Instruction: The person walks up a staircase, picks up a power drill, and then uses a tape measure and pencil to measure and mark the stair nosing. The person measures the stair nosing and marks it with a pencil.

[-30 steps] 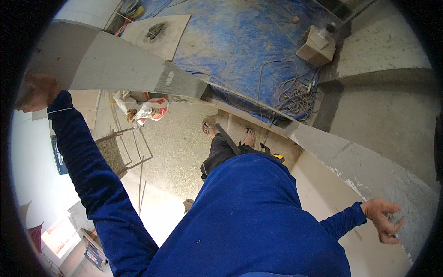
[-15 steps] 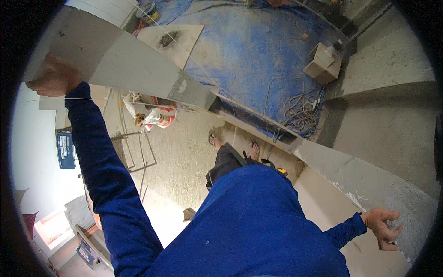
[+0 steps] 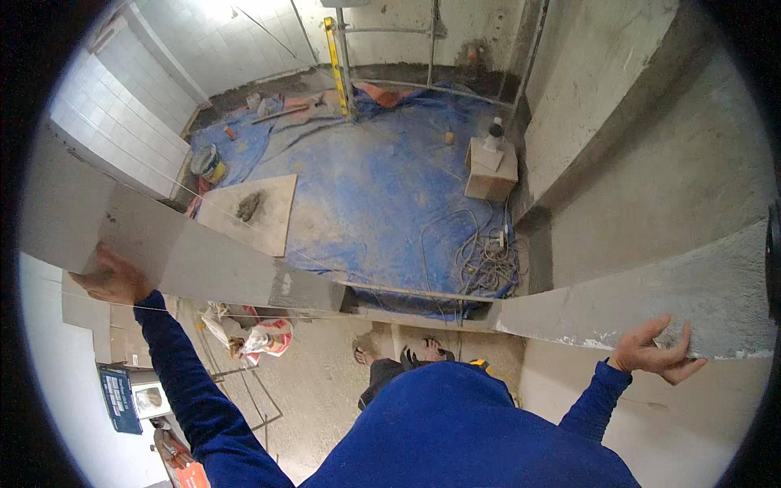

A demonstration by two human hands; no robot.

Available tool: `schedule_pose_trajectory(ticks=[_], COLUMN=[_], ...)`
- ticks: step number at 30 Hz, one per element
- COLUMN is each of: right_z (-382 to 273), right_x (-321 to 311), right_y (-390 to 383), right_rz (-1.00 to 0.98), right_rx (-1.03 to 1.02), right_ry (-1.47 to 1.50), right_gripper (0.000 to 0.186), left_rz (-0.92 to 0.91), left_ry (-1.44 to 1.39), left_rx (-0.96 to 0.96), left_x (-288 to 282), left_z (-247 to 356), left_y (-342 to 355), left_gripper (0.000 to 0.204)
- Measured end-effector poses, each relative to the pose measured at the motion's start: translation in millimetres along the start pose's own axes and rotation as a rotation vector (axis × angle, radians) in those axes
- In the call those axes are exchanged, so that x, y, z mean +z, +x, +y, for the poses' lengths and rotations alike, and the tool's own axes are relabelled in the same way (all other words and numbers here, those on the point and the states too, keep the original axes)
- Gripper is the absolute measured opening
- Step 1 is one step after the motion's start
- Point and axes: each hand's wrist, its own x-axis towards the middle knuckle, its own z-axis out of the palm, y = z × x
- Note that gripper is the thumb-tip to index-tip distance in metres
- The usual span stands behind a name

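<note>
My left hand [image 3: 114, 279] rests against the grey plastered wall [image 3: 220, 259] on the left, over its near edge, fingers stretched out and holding nothing. A darker, damp-looking patch of plaster lies around it. Close to my left wrist passes a thin taut string [image 3: 236, 312]. On the right, my right hand [image 3: 657, 350] is at the lower edge of the other plastered wall section [image 3: 586, 313], palm partly turned up and fingers apart, with nothing in it. Whether its back touches the plaster I cannot tell. Between the two wall sections is a gap with a low sill [image 3: 415, 320].
Beyond lies a dusty blue tarp [image 3: 366, 195] with a mortar-smeared board [image 3: 277, 211], a bucket [image 3: 208, 163], a cardboard box [image 3: 491, 169] and tangled cables [image 3: 488, 264]. A yellow spirit level [image 3: 335, 65] stands at the back. Sacks [image 3: 264, 337] lie left of my feet.
My view has tilted up, bringing the back wall and spirit level into sight. Both hands stay at their wall sections; the right hand's fingers have turned slightly.
</note>
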Motion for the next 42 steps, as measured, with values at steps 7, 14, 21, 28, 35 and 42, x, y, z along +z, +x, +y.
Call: schedule_pose_trajectory(ticks=[7,14,21,28,35,42], right_z=[2.7,3.3,17.6,-0.4,-13.3,2.3], right_x=[-6.5,-3.4,2.5,-0.8,7.9,9.3], right_y=[-0.7,0.6,-8.0,-5.8,-14.4,-17.1], right_rz=[-0.019,0.000,0.025,0.035,0.064,0.032], right_rx=[-0.016,-0.055,-0.017,0.063,0.158,0.215], right_ry=[-0.018,-0.079,-0.076,-0.106,0.038,0.134], right_gripper=[0.043,0.045,0.048,0.050,0.052,0.057], left_rz=[-0.068,-0.084,0.045,0.026,0.035,0.033], left_ry=[0.137,0.158,0.134,0.145,0.056,0.112], left_rx=[-0.080,-0.173,-0.001,-0.080,-0.126,-0.161], left_x=[-0.1,8.7,20.2,16.0,-5.2,-7.9], left_z=[-4.1,-32.3,-60.5,-17.7,19.3,22.6], left_y=[-7.3,-4.8,-19.0,-25.0,-11.3,-10.7], left_gripper=[0.093,0.102,0.099,0.090,0.081,0.080])
